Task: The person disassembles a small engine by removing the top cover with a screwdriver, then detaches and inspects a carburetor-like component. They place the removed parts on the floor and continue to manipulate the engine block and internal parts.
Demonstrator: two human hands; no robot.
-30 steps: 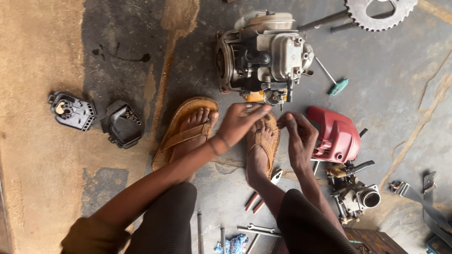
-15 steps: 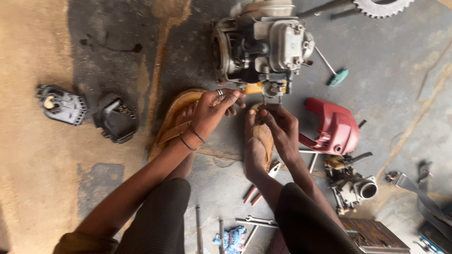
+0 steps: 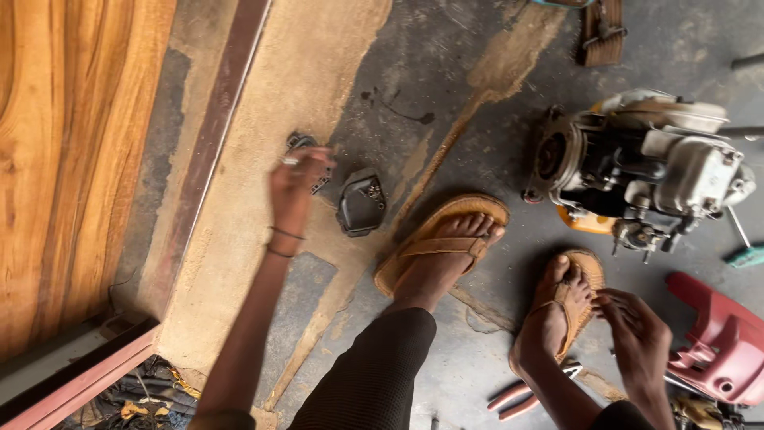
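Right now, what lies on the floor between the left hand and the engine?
In the head view, between the left hand and the engine: a dark cover part, then the sandalled foot.

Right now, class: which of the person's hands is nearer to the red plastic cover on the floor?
The right hand. It hovers just left of the red plastic cover, beside the sandalled foot. The left hand is far across the floor, reaching over a dark engine part.
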